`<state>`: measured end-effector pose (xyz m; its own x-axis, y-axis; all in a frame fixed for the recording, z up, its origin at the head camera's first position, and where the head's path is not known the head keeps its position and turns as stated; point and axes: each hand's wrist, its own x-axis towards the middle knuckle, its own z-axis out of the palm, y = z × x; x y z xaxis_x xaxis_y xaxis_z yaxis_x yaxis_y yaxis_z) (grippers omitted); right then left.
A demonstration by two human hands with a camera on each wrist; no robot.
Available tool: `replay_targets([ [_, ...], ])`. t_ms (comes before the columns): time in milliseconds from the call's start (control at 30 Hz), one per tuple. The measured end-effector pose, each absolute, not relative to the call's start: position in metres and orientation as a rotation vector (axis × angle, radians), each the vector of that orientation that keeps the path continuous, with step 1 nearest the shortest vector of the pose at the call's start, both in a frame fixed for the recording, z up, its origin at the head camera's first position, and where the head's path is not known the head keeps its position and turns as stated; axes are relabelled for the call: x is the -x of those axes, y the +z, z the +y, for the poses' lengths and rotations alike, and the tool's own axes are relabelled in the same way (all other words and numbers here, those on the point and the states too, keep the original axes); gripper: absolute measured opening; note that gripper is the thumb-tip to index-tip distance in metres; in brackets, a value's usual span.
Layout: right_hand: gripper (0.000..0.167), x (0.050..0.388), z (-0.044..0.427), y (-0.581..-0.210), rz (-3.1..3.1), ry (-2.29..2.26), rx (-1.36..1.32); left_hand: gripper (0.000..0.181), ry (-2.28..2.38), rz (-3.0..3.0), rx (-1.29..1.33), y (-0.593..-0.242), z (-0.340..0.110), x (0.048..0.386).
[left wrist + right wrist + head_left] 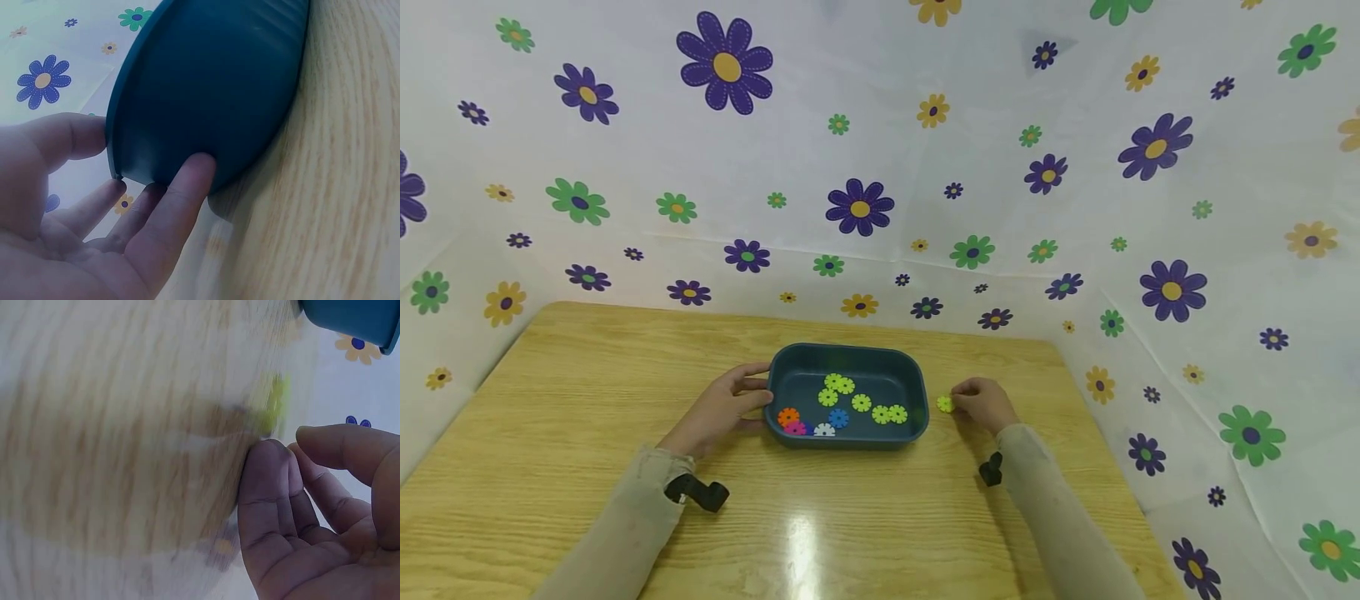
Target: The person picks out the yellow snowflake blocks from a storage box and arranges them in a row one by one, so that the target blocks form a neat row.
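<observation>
A dark teal tray (850, 442) stands on the table with several notched plastic discs inside. Yellow-green discs (861, 403) make up most of them; nearer its front left lie an orange disc (787, 417), a pink disc (795, 428), blue discs (838, 418) and a white disc (824, 430). My left hand (724, 410) grips the tray's left end, thumb and fingers against its wall (206, 94). Right of the tray, my right hand (985, 404) has its bent fingertips at the edge of a yellow-green disc (944, 404). Blur in the right wrist view hides whether they pinch it.
The wooden table (865, 508) runs back to a white flower-printed cloth (820, 167), which also hangs along both sides. A black wrist mount (700, 492) sits on the left forearm, another mount (991, 469) on the right.
</observation>
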<state>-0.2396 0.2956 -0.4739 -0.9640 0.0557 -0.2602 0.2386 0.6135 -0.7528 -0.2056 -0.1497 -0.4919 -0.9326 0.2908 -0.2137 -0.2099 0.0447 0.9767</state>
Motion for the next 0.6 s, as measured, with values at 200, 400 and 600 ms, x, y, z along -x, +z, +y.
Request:
replay_targets([
  [200, 0.022, 0.234, 0.303, -0.467, 2.692, -1.204, -0.213, 0.062, 1.942, 1.991, -0.093, -0.492, -0.149, 0.206],
  [400, 0.032, 0.229, 0.304, -0.45, 2.623, -1.347, -0.208, 0.062, 1.952, 1.971, -0.097, -0.494, -0.15, 0.206],
  [600, 0.038, 0.227, 0.293, -0.433, 2.573, -1.432, -0.112, 0.062, 1.958, 1.969, -0.116, -0.492, -0.15, 0.205],
])
